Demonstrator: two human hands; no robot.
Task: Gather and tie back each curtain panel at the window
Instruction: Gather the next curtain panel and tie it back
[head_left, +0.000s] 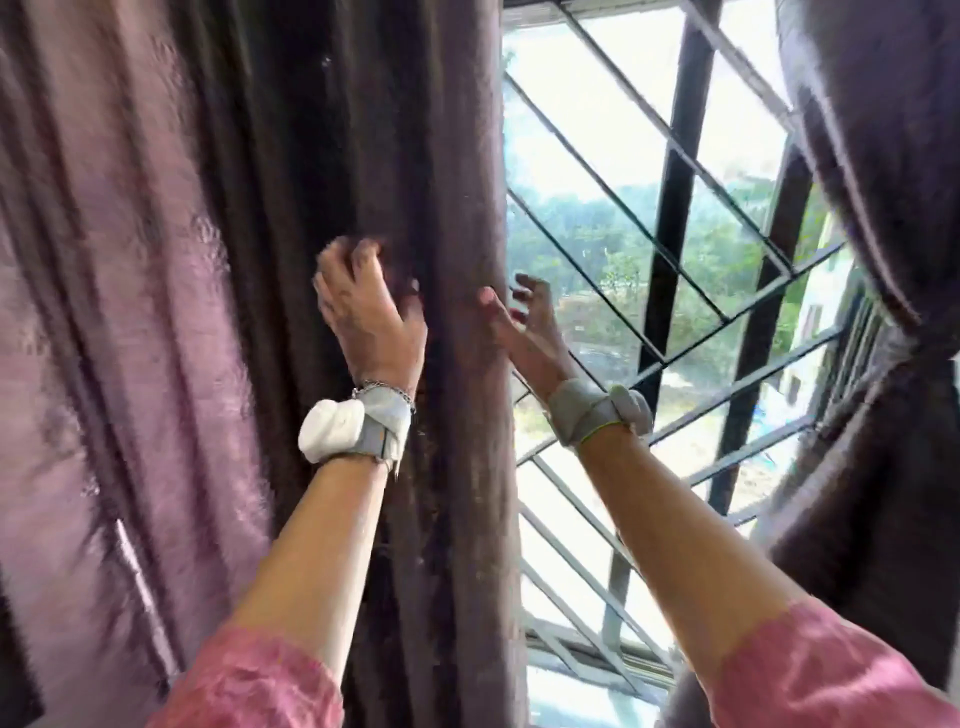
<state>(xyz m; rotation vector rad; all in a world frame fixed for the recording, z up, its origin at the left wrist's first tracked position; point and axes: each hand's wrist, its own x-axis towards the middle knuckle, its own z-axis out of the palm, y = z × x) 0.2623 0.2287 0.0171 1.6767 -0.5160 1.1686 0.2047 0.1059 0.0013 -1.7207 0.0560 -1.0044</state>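
Observation:
A dark purple curtain panel (291, 156) hangs in folds over the left half of the window. My left hand (363, 306) reaches into its folds at mid height, fingers curled against the cloth, blurred. My right hand (524, 322) sits at the panel's right edge, thumb against the fabric, fingers spread and loosely bent behind the edge. The second curtain panel (883, 260) on the right is gathered and cinched at its waist (914, 338); whatever holds it is not visible.
A window with a dark metal grille (675, 218) of diagonal and upright bars lies between the panels, with trees and buildings outside. The window's lower frame (597, 665) runs below. Pink sleeves cover both forearms near the bottom.

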